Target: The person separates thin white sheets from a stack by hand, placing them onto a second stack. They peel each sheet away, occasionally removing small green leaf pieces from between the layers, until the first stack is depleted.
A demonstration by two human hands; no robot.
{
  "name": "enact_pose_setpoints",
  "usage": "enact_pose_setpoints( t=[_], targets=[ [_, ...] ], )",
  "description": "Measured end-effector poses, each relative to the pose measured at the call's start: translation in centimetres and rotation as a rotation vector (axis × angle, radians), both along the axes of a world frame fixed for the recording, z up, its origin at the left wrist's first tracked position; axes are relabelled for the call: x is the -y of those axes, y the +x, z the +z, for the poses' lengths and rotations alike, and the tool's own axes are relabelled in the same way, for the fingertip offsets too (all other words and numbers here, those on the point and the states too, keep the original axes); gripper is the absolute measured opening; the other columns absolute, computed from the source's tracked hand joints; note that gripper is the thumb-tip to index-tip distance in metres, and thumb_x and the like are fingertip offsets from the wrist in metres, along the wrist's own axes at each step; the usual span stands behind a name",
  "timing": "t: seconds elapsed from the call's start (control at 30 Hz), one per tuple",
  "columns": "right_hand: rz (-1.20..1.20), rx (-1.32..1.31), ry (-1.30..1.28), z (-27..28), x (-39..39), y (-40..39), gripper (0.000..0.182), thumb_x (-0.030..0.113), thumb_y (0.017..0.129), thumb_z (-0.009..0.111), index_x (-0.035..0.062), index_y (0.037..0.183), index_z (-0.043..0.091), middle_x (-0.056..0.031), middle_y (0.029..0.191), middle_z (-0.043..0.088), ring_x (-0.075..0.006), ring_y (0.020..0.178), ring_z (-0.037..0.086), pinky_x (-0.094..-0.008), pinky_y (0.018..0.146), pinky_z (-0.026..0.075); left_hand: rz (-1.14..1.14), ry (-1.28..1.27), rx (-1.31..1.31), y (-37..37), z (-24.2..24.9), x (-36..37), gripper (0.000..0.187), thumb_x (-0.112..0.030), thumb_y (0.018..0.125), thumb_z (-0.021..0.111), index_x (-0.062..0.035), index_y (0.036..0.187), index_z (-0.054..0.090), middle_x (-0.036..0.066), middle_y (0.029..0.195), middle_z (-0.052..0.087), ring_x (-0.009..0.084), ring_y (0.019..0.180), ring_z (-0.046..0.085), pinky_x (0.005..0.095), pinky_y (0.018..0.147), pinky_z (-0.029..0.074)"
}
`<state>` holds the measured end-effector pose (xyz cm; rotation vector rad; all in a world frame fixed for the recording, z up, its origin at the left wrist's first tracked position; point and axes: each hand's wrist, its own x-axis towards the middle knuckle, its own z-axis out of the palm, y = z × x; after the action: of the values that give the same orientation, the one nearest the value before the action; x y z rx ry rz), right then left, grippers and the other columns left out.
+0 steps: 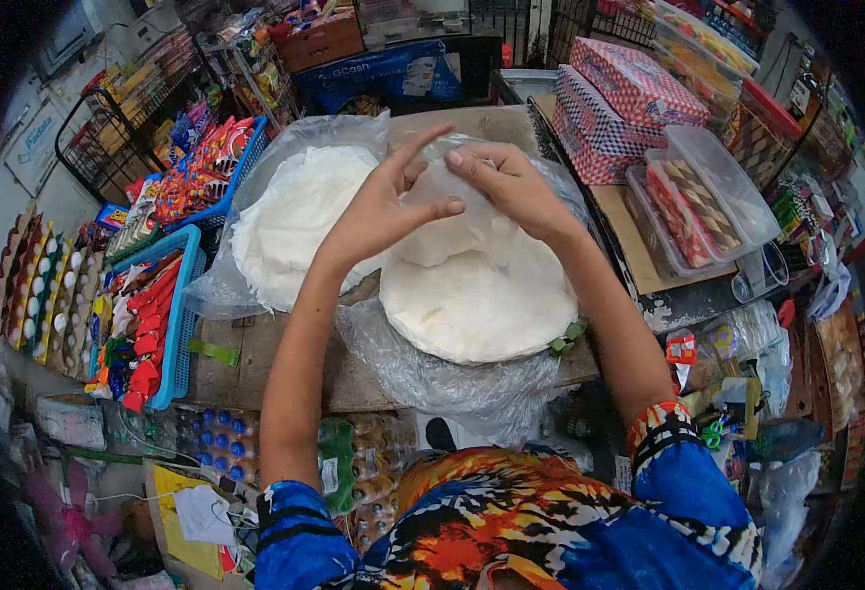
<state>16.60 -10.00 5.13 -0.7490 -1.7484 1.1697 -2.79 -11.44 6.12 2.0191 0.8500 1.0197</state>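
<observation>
So, right hand point(504, 184): pinched thin translucent white sheet point(449, 243).
Left hand point(385, 208): was spread wide, gripped nothing visible.
Sheet: hung bodyward from right fingertips, over flat round white stack point(477, 313).

Open air over left white pile point(300, 211), blue baskets point(183, 305) leftward, checkered boxes point(600, 130) rightward
</observation>
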Motion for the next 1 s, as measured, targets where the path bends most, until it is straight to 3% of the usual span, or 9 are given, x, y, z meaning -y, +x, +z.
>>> enact_pose_setpoints(
  t=[0.1, 0.17, 0.27, 0.3, 0.47, 0.57, 0.7, 0.87, 1.0],
  targets=[
    [0.054, -0.147, 0.037, -0.4, -0.2, 0.4, 0.037, 0.036, 0.096, 0.059, 0.0, 0.101, 0.068, 0.0019, 0.085, 0.063, -0.0051, 0.078, 0.054, -0.0221, 0.066, 0.044, -0.141, 0.099, 0.134, 0.6, 1.1, 1.5, 0.075, -0.016, 0.081, 0.074, -0.0134, 0.146, 0.038, 0.009, 0.136, 0.053, 0.0195, 0.118, 0.053, 0.0318, 0.101, 0.041],
    [0.063, -0.192, 0.025, -0.1, -0.3, 1.0, 0.037, 0.036, 0.096, 0.06, 0.0007, 0.1, 0.069, 0.0012, 0.085, 0.064, -0.0056, 0.079, 0.055, -0.0218, 0.068, 0.045, -0.043, 0.002, -0.237, 0.3, 3.5, 3.2, 0.061, -0.006, 0.08, 0.07, -0.0141, 0.138, 0.052, 0.007, 0.12, 0.063, 0.0157, 0.101, 0.058, 0.0293, 0.089, 0.045],
    [0.151, -0.301, -0.117, 0.5, -0.4, 1.3, 0.037, 0.037, 0.094, 0.061, 0.0011, 0.098, 0.068, -0.0002, 0.085, 0.065, -0.006, 0.077, 0.057, -0.0222, 0.066, 0.046, -0.085, 0.155, -0.459, -0.3, 4.8, 4.4, 0.054, -0.001, 0.08, 0.066, -0.0153, 0.132, 0.059, 0.007, 0.116, 0.065, 0.0132, 0.089, 0.057, 0.0299, 0.081, 0.046],
    [0.1, -0.355, -0.094, 0.2, -0.7, 1.0, 0.037, 0.038, 0.094, 0.062, 0.0013, 0.096, 0.068, -0.0005, 0.084, 0.065, -0.0063, 0.074, 0.058, -0.0218, 0.064, 0.046, -0.226, 0.17, -0.388, -0.8, 4.4, 3.7, 0.05, 0.0, 0.083, 0.062, -0.0127, 0.131, 0.06, 0.009, 0.121, 0.064, 0.0131, 0.099, 0.057, 0.0291, 0.088, 0.045],
    [-0.167, -0.485, -0.191, 0.1, -1.3, 0.5, 0.038, 0.04, 0.095, 0.06, 0.003, 0.088, 0.067, 0.0009, 0.072, 0.061, -0.006, 0.059, 0.053, -0.0205, 0.052, 0.04, -0.236, 0.066, -0.224, -2.0, 6.8, 4.2, 0.047, -0.004, 0.088, 0.059, -0.0048, 0.135, 0.055, 0.009, 0.133, 0.057, 0.0147, 0.12, 0.051, 0.0289, 0.102, 0.038],
    [-0.161, -0.521, -0.269, 0.1, -1.7, 1.3, 0.039, 0.036, 0.098, 0.054, 0.0046, 0.076, 0.062, 0.003, 0.054, 0.047, -0.0053, 0.045, 0.04, -0.0212, 0.043, 0.03, -0.113, 0.121, -0.136, -4.4, 8.9, 3.0, 0.057, -0.013, 0.083, 0.066, -0.0046, 0.138, 0.051, 0.009, 0.137, 0.053, 0.0154, 0.122, 0.05, 0.0292, 0.105, 0.036],
    [-0.105, -0.464, -0.258, -0.1, -1.9, 1.8, 0.038, 0.032, 0.098, 0.054, 0.0025, 0.076, 0.063, 0.0029, 0.055, 0.048, -0.0052, 0.044, 0.039, -0.0205, 0.043, 0.03, 0.104, -0.012, -0.118, -9.8, 9.4, 1.0, 0.066, -0.017, 0.078, 0.069, -0.0069, 0.14, 0.049, 0.01, 0.141, 0.049, 0.0175, 0.123, 0.05, 0.0306, 0.104, 0.039],
    [-0.149, -0.348, -0.209, -0.3, -1.9, 1.8, 0.037, 0.033, 0.097, 0.055, 0.0023, 0.077, 0.064, 0.0031, 0.056, 0.048, -0.0048, 0.046, 0.039, -0.0205, 0.044, 0.029, 0.392, 0.006, -0.51, -21.7, 1.4, -4.6, 0.073, -0.01, 0.075, 0.073, -0.0029, 0.142, 0.044, 0.012, 0.14, 0.05, 0.0194, 0.12, 0.052, 0.0313, 0.1, 0.043],
    [-0.122, -0.231, -0.118, 0.5, -1.7, 2.0, 0.037, 0.033, 0.096, 0.057, 0.0022, 0.078, 0.066, 0.0036, 0.057, 0.048, -0.0047, 0.05, 0.04, -0.0214, 0.046, 0.029, 0.687, -0.008, -0.474, -21.7, -1.5, -4.0, 0.067, -0.011, 0.076, 0.073, -0.0037, 0.138, 0.048, 0.012, 0.134, 0.053, 0.0224, 0.115, 0.055, 0.033, 0.095, 0.047]
  ],
)
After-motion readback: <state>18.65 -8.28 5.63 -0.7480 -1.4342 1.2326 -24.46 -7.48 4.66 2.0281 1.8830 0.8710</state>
